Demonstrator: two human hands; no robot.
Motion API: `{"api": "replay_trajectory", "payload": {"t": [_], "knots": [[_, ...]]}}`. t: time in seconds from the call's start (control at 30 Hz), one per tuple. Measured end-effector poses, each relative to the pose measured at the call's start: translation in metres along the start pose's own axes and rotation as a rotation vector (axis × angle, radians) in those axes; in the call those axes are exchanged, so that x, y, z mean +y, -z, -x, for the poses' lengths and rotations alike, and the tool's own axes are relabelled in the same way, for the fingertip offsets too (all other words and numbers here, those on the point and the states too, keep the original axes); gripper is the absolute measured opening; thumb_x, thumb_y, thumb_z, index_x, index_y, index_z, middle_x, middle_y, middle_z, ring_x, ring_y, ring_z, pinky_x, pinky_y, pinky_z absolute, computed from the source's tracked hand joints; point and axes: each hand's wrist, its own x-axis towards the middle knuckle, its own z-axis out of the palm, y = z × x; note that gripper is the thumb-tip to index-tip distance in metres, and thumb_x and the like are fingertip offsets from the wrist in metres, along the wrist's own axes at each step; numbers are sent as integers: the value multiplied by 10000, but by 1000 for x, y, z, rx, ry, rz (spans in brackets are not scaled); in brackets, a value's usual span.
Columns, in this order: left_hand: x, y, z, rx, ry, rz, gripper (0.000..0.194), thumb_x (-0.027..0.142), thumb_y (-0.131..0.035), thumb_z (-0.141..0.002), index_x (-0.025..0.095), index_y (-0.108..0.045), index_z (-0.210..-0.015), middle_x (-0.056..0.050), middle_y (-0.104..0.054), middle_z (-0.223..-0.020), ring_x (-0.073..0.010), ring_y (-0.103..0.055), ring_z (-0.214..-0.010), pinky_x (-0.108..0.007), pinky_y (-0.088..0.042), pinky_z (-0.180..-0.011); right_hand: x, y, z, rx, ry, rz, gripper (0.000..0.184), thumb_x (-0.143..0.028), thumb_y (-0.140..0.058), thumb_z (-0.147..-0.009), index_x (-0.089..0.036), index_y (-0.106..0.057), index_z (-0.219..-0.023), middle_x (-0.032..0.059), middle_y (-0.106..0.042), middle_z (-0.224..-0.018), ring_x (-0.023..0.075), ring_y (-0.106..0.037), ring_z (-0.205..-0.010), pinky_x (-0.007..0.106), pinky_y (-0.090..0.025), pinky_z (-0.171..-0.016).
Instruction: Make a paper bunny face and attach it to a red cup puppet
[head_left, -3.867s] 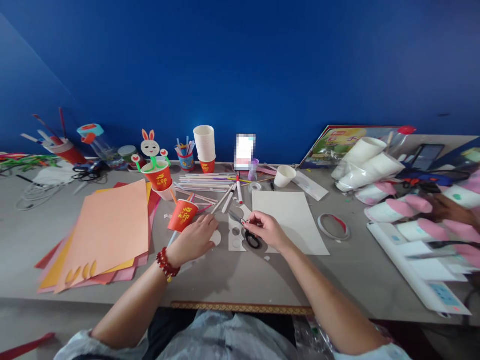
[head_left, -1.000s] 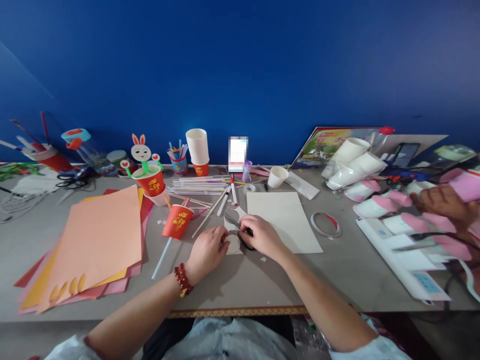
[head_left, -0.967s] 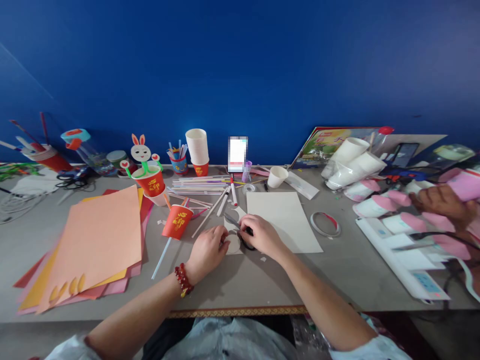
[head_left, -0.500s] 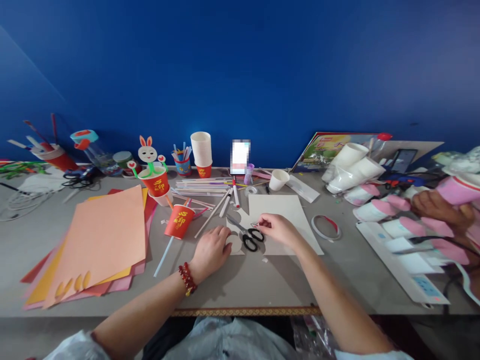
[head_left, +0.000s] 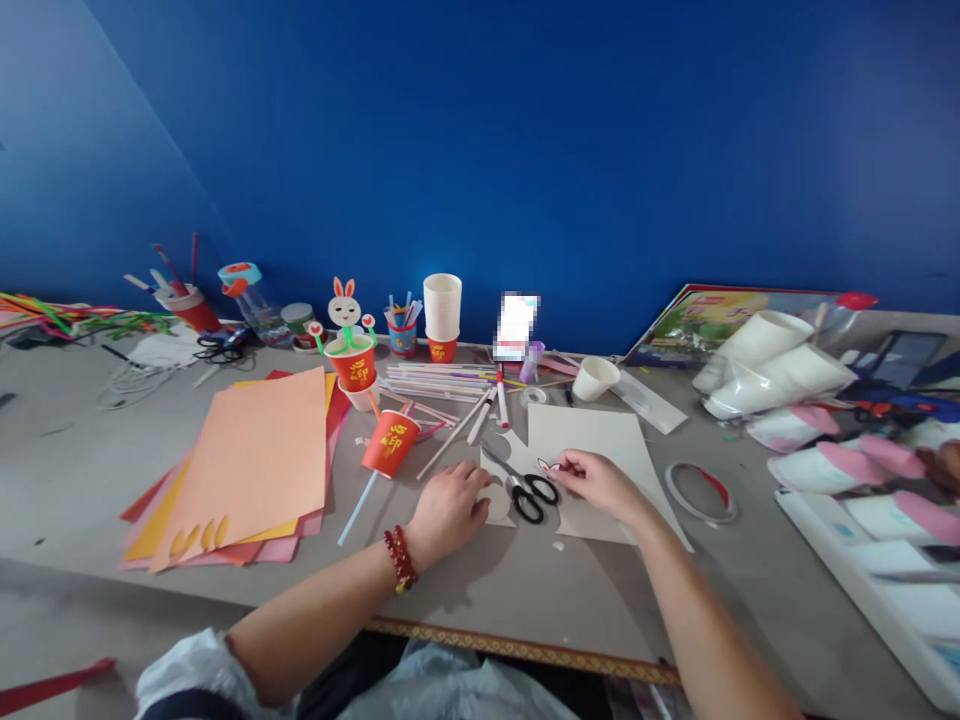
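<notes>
My right hand (head_left: 600, 482) pinches a small white paper cutout (head_left: 548, 466) with pink pointed ear shapes, just above the large white sheet (head_left: 592, 435). Between my hands lie black-handled scissors (head_left: 525, 485), blades pointing up-left, touched by neither hand. My left hand (head_left: 450, 510) lies low on the table, fingers loosely spread, its fingertips at a white paper circle (head_left: 496, 502). Under the scissors is a white paper scrap (head_left: 511, 446) with round cut-outs. Left of that hand, a red paper cup (head_left: 391, 443) lies tilted with straws through it.
A cup with a paper rabbit (head_left: 351, 358) stands behind. Coloured paper sheets (head_left: 262, 450) are stacked left. Straws (head_left: 435, 380), markers (head_left: 501, 398) and a lit phone (head_left: 514, 328) sit toward the wall. Right are a tape roll (head_left: 701, 492), pink-and-white cups (head_left: 817, 468) and another person's hand (head_left: 946, 470).
My right hand has come off the scissors and moved right, the eared cutout now showing in its fingers. The scissors lie fully visible. My left hand stays by the paper circle; the view has turned left.
</notes>
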Motion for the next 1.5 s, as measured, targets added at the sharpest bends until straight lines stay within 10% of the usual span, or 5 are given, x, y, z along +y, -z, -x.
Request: {"api": "replay_trajectory", "payload": {"t": [0.4, 0.63, 0.77, 1.0, 1.5], "knots": [[-2, -6, 1, 64, 40, 90, 303, 176, -571, -843, 156, -538, -1143, -80, -659, -1013, -224, -637, -872, -366, -519, -819, 0, -1, 1, 129, 34, 22, 213, -422, -625, -818, -221, -602, -755, 6, -679, -695, 164, -585, -614, 241, -380, -551], [-3, 32, 1, 88, 11, 230, 167, 171, -474, -924, 181, -594, -1040, -78, -656, -1070, -182, -652, -881, -305, -529, -779, -12, 5, 6, 166, 170, 40, 174, -372, -588, -869, -221, -652, -814, 10, -704, -767, 160, -595, -649, 255, -415, -618], [6, 48, 11, -102, -166, 52, 255, 189, -470, -943, 181, -629, -1142, -95, -677, -1205, -245, -624, -1137, -390, -492, -976, -10, 9, 7, 227, 197, 11, 152, -339, -577, -882, -224, -676, -873, 18, -719, -821, 167, -624, -701, 260, -441, -660], [1, 15, 30, -252, -373, -215, 674, 495, -614, -894, 140, -444, -1442, -152, -383, -1568, -314, -384, -1428, -479, -328, -1156, -10, 4, 7, 197, 207, -10, 140, -311, -578, -877, -219, -670, -826, 15, -717, -792, 162, -621, -681, 248, -447, -642], [-5, 4, 29, -147, -380, -175, 692, 593, -621, -856, 197, -475, -1404, -124, -496, -1476, -310, -431, -1368, -471, -323, -1143, -28, 20, -2, 291, 159, 110, 176, -328, -541, -891, -224, -661, -814, 28, -725, -803, 185, -644, -699, 264, -455, -631]]}}
